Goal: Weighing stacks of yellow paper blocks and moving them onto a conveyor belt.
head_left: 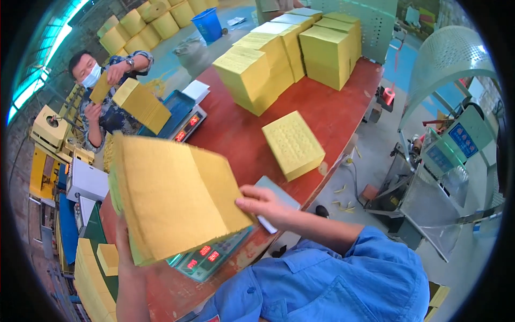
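Observation:
A thick stack of yellow paper [166, 188] is tilted up in front of me, held between both hands above the red table. My left hand [126, 247] grips its left edge from below; its fingers are partly hidden. At the right edge, my right hand [265, 205] presses with fingers and thumb close together. Partly covered by the stack is a green digital scale [201, 268] with lit red digits. Beyond my right hand lies a block of yellow paper with a dimpled top [292, 145]. A pale grey-white sheet or pad [279, 193] sits beside my right wrist.
Tall yellow paper stacks [241, 75] stand at the far end of the red table [214, 129]. Across on the left, a masked co-worker [115, 96] handles yellow paper by another scale [190, 126]. A machine with a perforated guard [450, 70] stands at right; yellow rolls [134, 24] lie behind.

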Demonstrator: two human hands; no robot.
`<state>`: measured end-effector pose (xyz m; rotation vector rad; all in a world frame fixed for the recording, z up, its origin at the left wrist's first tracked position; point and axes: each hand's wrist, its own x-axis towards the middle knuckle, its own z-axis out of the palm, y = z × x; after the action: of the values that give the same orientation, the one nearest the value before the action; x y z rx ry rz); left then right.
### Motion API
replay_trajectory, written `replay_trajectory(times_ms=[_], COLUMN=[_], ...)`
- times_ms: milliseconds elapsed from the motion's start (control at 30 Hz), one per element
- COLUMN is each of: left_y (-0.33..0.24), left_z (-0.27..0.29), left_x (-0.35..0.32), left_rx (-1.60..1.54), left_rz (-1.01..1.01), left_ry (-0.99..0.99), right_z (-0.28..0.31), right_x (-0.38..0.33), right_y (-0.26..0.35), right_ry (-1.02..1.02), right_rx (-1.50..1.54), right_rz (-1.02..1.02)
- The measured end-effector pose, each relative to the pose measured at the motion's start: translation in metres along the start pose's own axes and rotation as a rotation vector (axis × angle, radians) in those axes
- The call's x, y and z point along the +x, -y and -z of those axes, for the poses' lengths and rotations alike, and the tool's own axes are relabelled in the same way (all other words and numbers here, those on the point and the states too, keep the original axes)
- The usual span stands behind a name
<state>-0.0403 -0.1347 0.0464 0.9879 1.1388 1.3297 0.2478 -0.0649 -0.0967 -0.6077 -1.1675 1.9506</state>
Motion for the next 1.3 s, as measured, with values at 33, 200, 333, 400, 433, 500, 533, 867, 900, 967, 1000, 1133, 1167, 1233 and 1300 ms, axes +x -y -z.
replay_trajectory(times_ms=[33, 200, 333, 400, 433, 500, 533, 867, 900, 967, 1000, 1133, 1167, 1233, 1300], left_y=[0.002, 0.026, 0.051, 0.072, 0.087, 0.117, 0.129, 0.157, 0.158, 0.158, 0.159, 0.172, 0.173, 0.173, 0.167], left_z=[-0.026, -0.159, -0.274, -0.308, -0.319, -0.334, -0.339, -0.385, -0.394, -0.406, -0.411, -0.425, -0.425, -0.429, -0.427], left_x=[0.013, 0.108, 0.191, 0.225, 0.24, 0.273, 0.287, 0.374, 0.376, 0.374, 0.373, 0.37, 0.367, 0.362, 0.36], left_rx=[-0.043, -0.136, -0.062, -0.066, -0.065, -0.156, -0.153, -0.085, -0.042, 0.0, 0.002, 0.057, 0.085, 0.114, 0.053], left_rz=[0.003, -0.038, 0.073, 0.147, 0.138, 0.307, 0.296, 0.558, 0.541, 0.508, 0.504, 0.456, 0.415, 0.387, 0.39], left_ry=[0.024, 0.007, 0.198, 0.321, 0.31, 0.267, 0.256, 0.185, 0.192, 0.159, 0.147, 0.095, 0.099, 0.111, 0.027], right_z=[0.022, 0.152, 0.275, 0.319, 0.339, 0.373, 0.388, 0.452, 0.456, 0.45, 0.445, 0.418, 0.414, 0.4, 0.403], right_x=[-0.002, -0.002, 0.019, 0.022, 0.028, 0.041, 0.048, 0.068, 0.062, 0.044, 0.036, 0.012, 0.009, 0.005, 0.005], right_y=[0.028, 0.124, 0.137, 0.141, 0.143, 0.134, 0.127, 0.114, 0.109, 0.103, 0.103, 0.099, 0.097, 0.105, 0.099], right_ry=[-0.037, -0.301, -0.38, -0.399, -0.434, -0.433, -0.444, -0.578, -0.601, -0.627, -0.658, -0.753, -0.711, -0.694, -0.688], right_rx=[-0.021, -0.085, 0.031, 0.055, 0.076, 0.103, 0.132, 0.224, 0.291, 0.338, 0.382, 0.252, 0.187, 0.119, 0.07], right_rz=[0.047, 0.2, 0.26, 0.156, 0.063, 0.012, -0.04, -0.166, -0.086, 0.005, 0.106, 0.183, 0.161, 0.087, 0.118])
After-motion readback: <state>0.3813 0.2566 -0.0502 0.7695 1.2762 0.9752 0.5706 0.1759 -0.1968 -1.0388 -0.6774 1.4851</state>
